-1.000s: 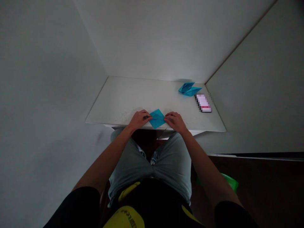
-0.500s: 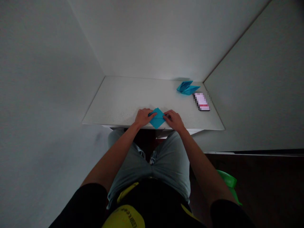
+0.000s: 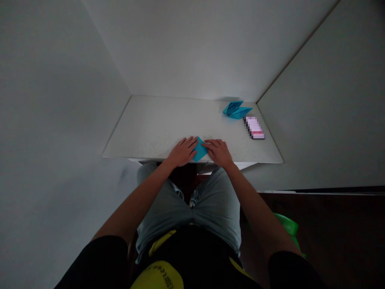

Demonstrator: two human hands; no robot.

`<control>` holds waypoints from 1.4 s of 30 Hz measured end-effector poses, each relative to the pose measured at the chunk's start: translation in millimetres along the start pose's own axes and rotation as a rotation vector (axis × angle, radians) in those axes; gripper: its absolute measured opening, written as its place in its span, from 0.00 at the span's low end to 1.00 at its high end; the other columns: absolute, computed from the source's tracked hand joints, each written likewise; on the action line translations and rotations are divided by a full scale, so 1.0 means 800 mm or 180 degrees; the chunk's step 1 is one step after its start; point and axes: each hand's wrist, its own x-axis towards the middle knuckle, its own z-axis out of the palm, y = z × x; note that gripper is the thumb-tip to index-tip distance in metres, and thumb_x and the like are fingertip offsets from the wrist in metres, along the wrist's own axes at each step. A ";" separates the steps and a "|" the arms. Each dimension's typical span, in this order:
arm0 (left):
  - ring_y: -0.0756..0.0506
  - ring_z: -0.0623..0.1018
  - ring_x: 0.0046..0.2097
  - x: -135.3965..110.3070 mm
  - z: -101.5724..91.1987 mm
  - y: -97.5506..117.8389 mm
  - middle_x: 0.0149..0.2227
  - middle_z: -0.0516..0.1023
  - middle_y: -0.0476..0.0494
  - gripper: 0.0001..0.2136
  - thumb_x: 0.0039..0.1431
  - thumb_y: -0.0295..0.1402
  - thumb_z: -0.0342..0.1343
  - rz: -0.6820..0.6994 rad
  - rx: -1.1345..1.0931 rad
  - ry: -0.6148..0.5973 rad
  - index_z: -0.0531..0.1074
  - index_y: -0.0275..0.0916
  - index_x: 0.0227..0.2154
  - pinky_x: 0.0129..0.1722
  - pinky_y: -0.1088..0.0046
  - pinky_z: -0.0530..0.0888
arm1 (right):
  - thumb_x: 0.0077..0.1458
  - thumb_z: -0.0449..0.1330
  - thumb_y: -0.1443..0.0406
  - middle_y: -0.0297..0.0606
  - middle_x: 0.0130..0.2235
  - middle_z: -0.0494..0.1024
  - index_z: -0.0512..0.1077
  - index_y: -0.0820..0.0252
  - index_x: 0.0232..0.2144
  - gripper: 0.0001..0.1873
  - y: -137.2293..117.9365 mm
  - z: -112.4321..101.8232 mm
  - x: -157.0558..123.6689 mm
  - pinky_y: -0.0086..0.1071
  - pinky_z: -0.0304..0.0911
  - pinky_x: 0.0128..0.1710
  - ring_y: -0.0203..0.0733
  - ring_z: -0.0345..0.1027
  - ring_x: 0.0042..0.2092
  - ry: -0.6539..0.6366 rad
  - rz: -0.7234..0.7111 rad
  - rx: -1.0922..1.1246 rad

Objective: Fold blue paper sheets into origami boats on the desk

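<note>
A small blue folded paper lies near the front edge of the white table, one corner pointing toward me. Across its left side rests my left hand, fingers stretched out and slightly spread, covering that part of the sheet. My right hand touches the paper's right side with its fingertips, the fingers extended and lying low. Under both hands the paper's outer corners are hidden.
At the back right stands a blue origami figure with pointed flaps. Beside it lies a phone, its screen pixelated. Walls enclose the table at the left, back and right. A green plastic object is low at the right.
My left hand has gone from pinching the paper's left corner to lying flat over it. My right fingers have straightened and slid onto the paper. The view has shifted slightly.
</note>
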 end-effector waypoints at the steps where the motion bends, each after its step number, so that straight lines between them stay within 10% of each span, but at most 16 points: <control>1: 0.35 0.57 0.78 -0.005 0.000 -0.001 0.78 0.59 0.35 0.30 0.76 0.45 0.50 0.0066 0.0032 -0.0078 0.60 0.40 0.75 0.77 0.51 0.52 | 0.73 0.56 0.61 0.40 0.66 0.77 0.76 0.46 0.64 0.21 -0.001 0.000 -0.001 0.55 0.62 0.58 0.60 0.66 0.62 -0.0049 -0.0057 0.0019; 7: 0.31 0.51 0.80 -0.024 -0.010 -0.003 0.79 0.50 0.27 0.47 0.66 0.59 0.59 0.0267 0.0131 -0.0225 0.52 0.35 0.78 0.79 0.49 0.46 | 0.75 0.54 0.49 0.39 0.71 0.72 0.67 0.47 0.72 0.29 -0.002 -0.003 -0.005 0.57 0.58 0.65 0.60 0.63 0.69 -0.0302 -0.0356 0.0193; 17: 0.37 0.70 0.73 -0.043 -0.016 0.000 0.72 0.71 0.41 0.19 0.72 0.33 0.57 0.0066 -0.0319 -0.0099 0.77 0.50 0.62 0.75 0.45 0.58 | 0.74 0.48 0.41 0.45 0.63 0.79 0.74 0.50 0.66 0.33 0.018 -0.007 0.002 0.55 0.61 0.67 0.57 0.70 0.64 0.0119 0.0011 0.1239; 22: 0.39 0.83 0.46 -0.008 -0.016 -0.007 0.41 0.86 0.41 0.16 0.72 0.46 0.57 -0.0904 -0.1399 0.0439 0.84 0.40 0.42 0.53 0.59 0.79 | 0.67 0.51 0.32 0.41 0.52 0.85 0.80 0.52 0.53 0.38 0.024 -0.005 0.014 0.50 0.68 0.61 0.54 0.77 0.55 0.0193 0.0387 0.2282; 29: 0.46 0.78 0.31 0.021 -0.009 -0.018 0.31 0.81 0.48 0.22 0.63 0.54 0.62 -0.1298 -0.2470 0.0392 0.80 0.38 0.44 0.32 0.70 0.77 | 0.52 0.71 0.36 0.31 0.33 0.79 0.78 0.52 0.43 0.30 0.012 0.016 0.039 0.37 0.73 0.38 0.42 0.73 0.34 0.0292 0.1051 0.3279; 42: 0.45 0.83 0.40 0.022 -0.006 -0.039 0.43 0.86 0.40 0.17 0.64 0.40 0.61 -0.1232 -0.2921 0.0818 0.82 0.38 0.50 0.43 0.66 0.81 | 0.60 0.64 0.39 0.34 0.34 0.78 0.77 0.51 0.43 0.25 0.022 0.018 0.037 0.37 0.71 0.34 0.41 0.70 0.31 0.0505 0.1085 0.3000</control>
